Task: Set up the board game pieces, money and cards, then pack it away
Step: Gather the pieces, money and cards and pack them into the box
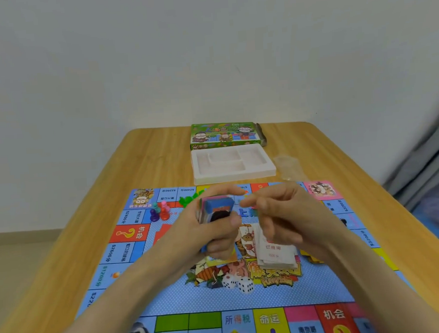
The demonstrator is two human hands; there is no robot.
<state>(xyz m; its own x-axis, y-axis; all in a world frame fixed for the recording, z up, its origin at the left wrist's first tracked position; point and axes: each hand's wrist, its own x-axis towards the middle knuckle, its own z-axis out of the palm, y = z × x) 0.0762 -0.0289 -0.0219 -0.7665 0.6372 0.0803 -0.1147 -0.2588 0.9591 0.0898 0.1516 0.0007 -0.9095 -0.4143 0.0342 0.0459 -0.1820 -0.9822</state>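
Observation:
A colourful game board lies flat on the wooden table. My left hand grips a stack of cards above the board's middle. My right hand hovers just right of that stack with its fingers loosely curled and nothing plainly held. Under it a pile of pale paper cards rests on the board. Two white dice sit near the board's centre. Several pawns stand at the far left, with green pieces beside them.
A white moulded tray lies beyond the board, and the green game box sits behind it. A clear plastic bag lies to the tray's right. A white wall backs the table; grey fabric hangs at the right.

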